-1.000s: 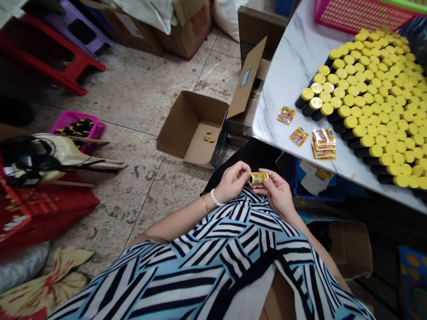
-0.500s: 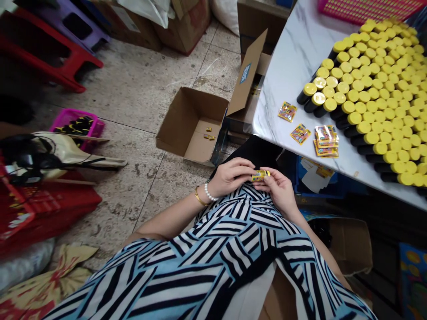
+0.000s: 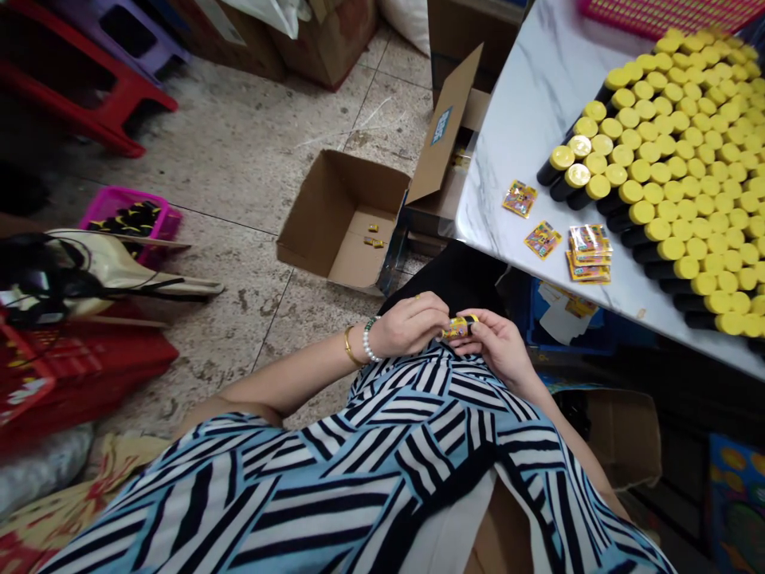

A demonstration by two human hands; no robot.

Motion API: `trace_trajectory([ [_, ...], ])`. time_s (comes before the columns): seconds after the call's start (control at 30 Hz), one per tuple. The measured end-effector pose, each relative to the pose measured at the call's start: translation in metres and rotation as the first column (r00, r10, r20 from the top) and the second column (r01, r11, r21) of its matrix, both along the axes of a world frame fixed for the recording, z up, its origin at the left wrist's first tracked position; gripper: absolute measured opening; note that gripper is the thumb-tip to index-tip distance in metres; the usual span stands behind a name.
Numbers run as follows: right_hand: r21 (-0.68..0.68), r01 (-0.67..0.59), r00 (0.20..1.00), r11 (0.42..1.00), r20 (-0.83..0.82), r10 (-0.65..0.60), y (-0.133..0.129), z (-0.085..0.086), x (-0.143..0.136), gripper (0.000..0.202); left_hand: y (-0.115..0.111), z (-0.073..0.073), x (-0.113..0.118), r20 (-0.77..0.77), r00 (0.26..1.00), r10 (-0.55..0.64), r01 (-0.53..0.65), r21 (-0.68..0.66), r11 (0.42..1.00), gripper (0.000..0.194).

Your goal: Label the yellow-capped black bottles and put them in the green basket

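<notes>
Above my lap, both hands are closed on a small black-and-yellow tube (image 3: 459, 326) with a colourful printed sleeve. My left hand (image 3: 412, 325) pinches its left end. My right hand (image 3: 495, 341) grips the right end, where a black part shows beyond the sleeve. The fingers hide part of the tube. On the table to the right lie a stack of similar printed sleeves (image 3: 589, 253) and two loose sleeves (image 3: 542, 239). Beyond them stand many black tubes with yellow caps (image 3: 675, 183), packed closely in rows.
An open cardboard box (image 3: 335, 199) on the floor holds a few small yellow pieces. The marble-patterned table (image 3: 502, 135) has its corner near my right hand. A pink basket (image 3: 128, 223), a red stool (image 3: 107, 96) and a red crate (image 3: 89, 375) stand at the left.
My left hand has shifted slightly left and down, its fingers now bunched at the tube's left end. The tube is tilted, with more black showing at its right end.
</notes>
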State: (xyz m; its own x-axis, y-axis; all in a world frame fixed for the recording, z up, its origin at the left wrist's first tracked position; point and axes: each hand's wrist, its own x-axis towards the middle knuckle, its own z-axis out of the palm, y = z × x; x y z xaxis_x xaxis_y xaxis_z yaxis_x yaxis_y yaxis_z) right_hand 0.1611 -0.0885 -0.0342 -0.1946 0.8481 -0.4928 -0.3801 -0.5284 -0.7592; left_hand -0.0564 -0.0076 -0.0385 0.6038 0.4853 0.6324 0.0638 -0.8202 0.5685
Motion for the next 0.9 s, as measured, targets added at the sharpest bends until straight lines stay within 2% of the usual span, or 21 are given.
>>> trace_trajectory([
  [0.1, 0.05, 0.055, 0.997, 0.997, 0.059, -0.058, 0.0, 0.006, -0.004, 0.034, -0.007, -0.005, -0.001, 0.047, 0.997, 0.069, -0.069, -0.002, 0.998, 0.01],
  [0.2, 0.09, 0.107, 0.978, 0.99, 0.17, -0.121, 0.0, 0.009, -0.007, 0.035, -0.011, -0.012, 0.0, 0.023, 0.994, 0.106, -0.107, 0.048, 0.993, 0.012],
  [0.37, 0.152, 0.208, 0.909, 0.966, 0.335, -0.248, 0.001, 0.013, 0.002, 0.034, -0.008, -0.014, -0.003, -0.068, 0.996, 0.054, -0.038, 0.222, 0.974, 0.017],
  [0.43, 0.21, 0.258, 0.863, 0.943, 0.39, -0.323, 0.002, 0.019, 0.013, 0.034, -0.001, -0.009, -0.008, -0.039, 0.996, 0.074, -0.063, 0.241, 0.969, 0.018],
  [0.53, 0.292, 0.243, 0.813, 0.925, 0.459, -0.358, 0.0, 0.034, 0.027, 0.034, 0.021, 0.007, -0.002, 0.092, 0.971, 0.219, -0.235, 0.249, 0.94, 0.024],
  [0.63, 0.327, 0.198, 0.81, 0.924, 0.477, -0.342, -0.003, 0.045, 0.028, 0.036, 0.055, 0.023, 0.027, 0.174, 0.931, 0.32, -0.357, 0.266, 0.895, 0.03],
  [0.73, 0.343, 0.181, 0.809, 0.922, 0.48, -0.338, -0.005, 0.051, 0.023, 0.035, 0.084, 0.033, 0.065, 0.128, 0.949, 0.288, -0.309, 0.201, 0.93, 0.035],
  [0.8, 0.357, 0.177, 0.8, 0.917, 0.49, -0.345, -0.004, 0.054, 0.023, 0.035, 0.086, 0.039, 0.08, 0.09, 0.954, 0.287, -0.298, 0.154, 0.942, 0.04],
  [0.9, 0.402, 0.211, 0.772, 0.891, 0.49, -0.404, -0.003, 0.057, 0.029, 0.037, 0.058, 0.045, 0.078, 0.131, 0.936, 0.326, -0.336, 0.058, 0.94, 0.045],
])
